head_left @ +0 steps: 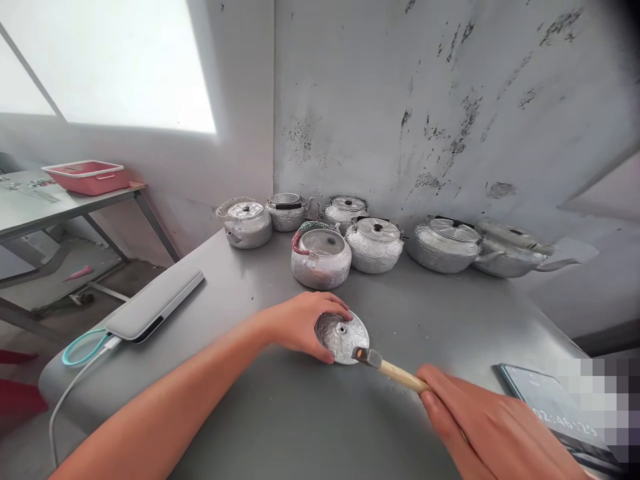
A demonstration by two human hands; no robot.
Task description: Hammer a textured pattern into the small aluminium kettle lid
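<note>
A round silver kettle lid (353, 333) with a small hole in its middle lies on the grey table. My left hand (305, 325) grips the lid's left side, fingers over the far rim and thumb at the near edge. In my right hand (485, 417) is a hammer (400, 375), held by its pale wooden handle. The hammer's dark head is over the lid's lower right rim; I cannot tell whether it touches. Just beyond the lid stands a lidless silver kettle (320, 265) with a red and green wrapped handle.
Several silver kettles (376, 248) line the table's back by the stained wall. A white power bank (155, 303) with a cable lies left, and a phone (550, 400) showing a timer lies right. A red basket (90, 179) sits on another table at far left.
</note>
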